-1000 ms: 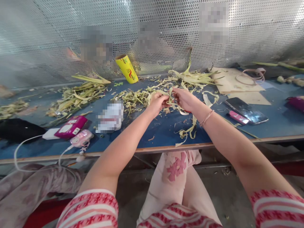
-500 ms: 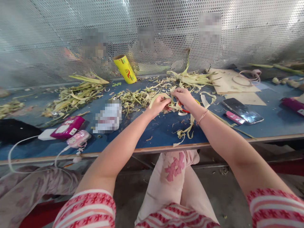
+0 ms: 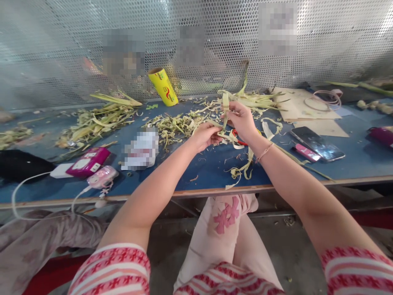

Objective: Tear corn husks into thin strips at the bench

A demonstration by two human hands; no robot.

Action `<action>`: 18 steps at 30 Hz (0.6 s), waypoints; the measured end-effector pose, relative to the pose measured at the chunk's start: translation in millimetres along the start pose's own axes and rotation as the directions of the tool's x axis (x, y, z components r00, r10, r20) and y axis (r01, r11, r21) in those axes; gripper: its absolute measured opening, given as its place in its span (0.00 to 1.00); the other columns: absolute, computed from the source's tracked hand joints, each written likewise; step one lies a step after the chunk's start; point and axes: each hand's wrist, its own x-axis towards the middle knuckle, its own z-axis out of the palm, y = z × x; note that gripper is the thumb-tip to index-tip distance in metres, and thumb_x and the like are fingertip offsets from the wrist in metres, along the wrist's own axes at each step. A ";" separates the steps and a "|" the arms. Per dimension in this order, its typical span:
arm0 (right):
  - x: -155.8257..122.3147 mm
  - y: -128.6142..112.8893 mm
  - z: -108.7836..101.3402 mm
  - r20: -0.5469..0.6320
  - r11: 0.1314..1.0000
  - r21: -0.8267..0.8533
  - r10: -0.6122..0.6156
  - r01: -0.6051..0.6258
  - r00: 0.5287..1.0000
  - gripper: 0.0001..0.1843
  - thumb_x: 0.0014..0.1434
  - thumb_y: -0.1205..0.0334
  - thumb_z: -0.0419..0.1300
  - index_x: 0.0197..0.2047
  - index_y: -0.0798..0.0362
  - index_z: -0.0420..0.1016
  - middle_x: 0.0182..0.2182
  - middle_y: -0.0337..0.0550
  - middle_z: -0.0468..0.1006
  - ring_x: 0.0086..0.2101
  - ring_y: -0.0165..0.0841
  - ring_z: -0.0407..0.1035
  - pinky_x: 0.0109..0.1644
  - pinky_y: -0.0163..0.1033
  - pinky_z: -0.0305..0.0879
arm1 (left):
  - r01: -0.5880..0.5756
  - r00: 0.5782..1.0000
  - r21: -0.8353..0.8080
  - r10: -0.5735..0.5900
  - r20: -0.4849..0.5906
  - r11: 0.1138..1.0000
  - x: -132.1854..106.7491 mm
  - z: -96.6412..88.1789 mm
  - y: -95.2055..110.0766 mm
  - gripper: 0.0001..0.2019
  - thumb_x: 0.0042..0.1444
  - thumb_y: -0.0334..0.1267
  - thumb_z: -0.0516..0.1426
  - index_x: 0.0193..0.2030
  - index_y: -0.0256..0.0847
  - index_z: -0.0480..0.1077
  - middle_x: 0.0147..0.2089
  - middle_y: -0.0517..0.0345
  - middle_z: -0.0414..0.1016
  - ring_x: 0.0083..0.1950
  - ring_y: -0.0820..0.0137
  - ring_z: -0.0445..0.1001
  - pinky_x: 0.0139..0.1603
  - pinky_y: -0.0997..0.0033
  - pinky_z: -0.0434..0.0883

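A pale green, flat plant strip stands upright between my hands over the blue table. My right hand pinches it between thumb and fingers. Lower on the left, my left hand is closed on the strip's lower end. Something red and yellow, partly hidden, lies beneath my right hand; I cannot make out what it is. Behind my hands is a bundle of long pale leaves. Curled strips lie nearer the table edge, and a heap of short shreds spreads to the left.
A yellow cardboard-cored roll leans by the perforated metal screen. To the left are a leaf pile, a magenta box and a pink device on a white cable. A phone and brown paper lie right.
My right hand has risen slightly, and the strip now stands upright from it instead of curving over my left hand. My left hand has barely moved.
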 end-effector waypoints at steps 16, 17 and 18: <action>3.1 -9.5 -10.6 -0.013 0.970 -0.180 -0.167 0.162 0.986 0.03 0.53 0.63 0.64 0.33 0.51 0.75 0.40 0.44 0.72 0.46 0.37 0.67 0.47 0.43 0.68 | -0.068 0.989 -0.280 0.102 0.108 0.957 5.1 -15.1 3.3 0.09 0.53 0.19 0.54 0.33 0.34 0.70 0.29 0.57 0.77 0.32 0.79 0.78 0.45 0.78 0.75; 3.6 -9.9 -10.8 -0.001 0.976 -0.179 -0.131 0.128 0.991 0.04 0.52 0.63 0.64 0.32 0.51 0.73 0.40 0.44 0.72 0.46 0.36 0.67 0.46 0.42 0.67 | -0.081 0.988 -0.272 0.113 0.102 0.959 5.6 -15.2 2.5 0.08 0.54 0.19 0.55 0.33 0.34 0.70 0.29 0.58 0.77 0.32 0.79 0.78 0.46 0.77 0.75; 4.0 -10.0 -10.9 0.015 0.981 -0.172 -0.087 0.088 0.996 0.05 0.52 0.62 0.65 0.32 0.51 0.72 0.39 0.44 0.71 0.45 0.36 0.66 0.45 0.41 0.67 | -0.093 0.988 -0.264 0.122 0.095 0.960 6.0 -15.2 1.7 0.08 0.55 0.19 0.55 0.33 0.35 0.71 0.30 0.58 0.78 0.32 0.79 0.78 0.47 0.76 0.76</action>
